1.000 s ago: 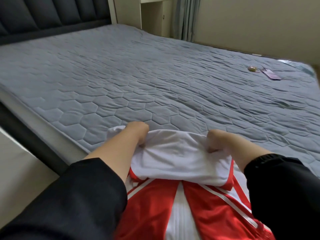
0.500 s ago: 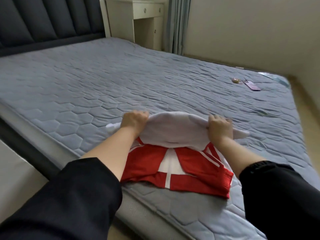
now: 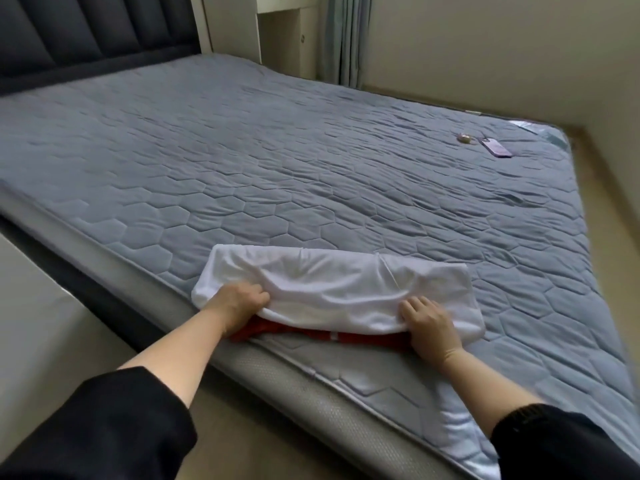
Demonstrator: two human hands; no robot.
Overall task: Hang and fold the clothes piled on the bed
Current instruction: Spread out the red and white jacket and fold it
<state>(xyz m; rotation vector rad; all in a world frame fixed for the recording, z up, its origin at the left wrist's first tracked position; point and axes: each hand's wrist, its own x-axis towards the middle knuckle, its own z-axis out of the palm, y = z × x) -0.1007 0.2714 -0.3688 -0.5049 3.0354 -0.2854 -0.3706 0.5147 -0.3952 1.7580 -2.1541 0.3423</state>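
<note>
From the head view, your red-and-white garment (image 3: pixel 332 289) lies on the bed (image 3: pixel 277 161) close to its near edge, about midway between your two arms. Its white side is folded over on top as a long, rumpled band. Only a thin strip of red shows underneath, along the side nearest you.

Your left hand (image 3: pixel 239 303) is at the left end of that near edge. Its fingers (image 3: pixel 258 295) are curled into the white cloth and grip it, with red fabric showing just below the wrist. Your right hand (image 3: pixel 429 322) is at the right end, its fingers (image 3: pixel 414 304) bent down and closed on the white layer. The thumb is hidden, so you cannot see how far it reaches under. Both black sleeves are pushed up, leaving the forearms bare.

The bed has a grey cover quilted in hexagons, with ripples towards the far right. On that far right corner, well apart from the garment, lies a purple phone (image 3: pixel 496 149). Just beside it is a small round object (image 3: pixel 464 138), too small to identify. A dark padded headboard (image 3: pixel 86 32) stands at the upper left. A pale cabinet (image 3: pixel 284 36) and a grey curtain (image 3: pixel 343 36) are behind the bed.
</note>
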